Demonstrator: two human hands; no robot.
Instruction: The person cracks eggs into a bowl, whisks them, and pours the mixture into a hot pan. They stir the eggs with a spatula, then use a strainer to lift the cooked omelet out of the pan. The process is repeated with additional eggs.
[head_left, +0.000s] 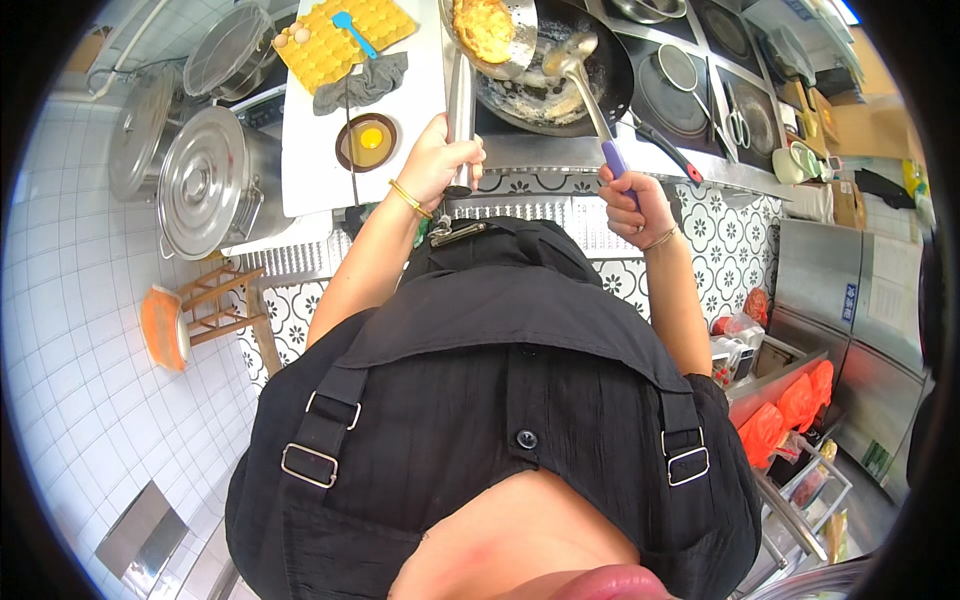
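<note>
My left hand (450, 161) is closed around the steel handle of a round metal strainer or skimmer (525, 45), which holds a browned fried egg (484, 30). It is raised over the left rim of a black wok (619, 82). In my right hand (636, 208) is the purple handle of a metal ladle (590, 94); its bowl is over the wok, whose inside is coated with oil and pale residue. Left of my left hand, a brown bowl (347, 142) with a raw egg (371, 136) stands on the white counter (420, 94).
Yellow egg trays (307, 64) with several eggs, a blue silicone brush (360, 37) and a grey cloth (375, 79) lie at the upper left. A large lidded steel pot (206, 180) stands farther left. Right of the wok are a small strainer (679, 69) and scissors (737, 127).
</note>
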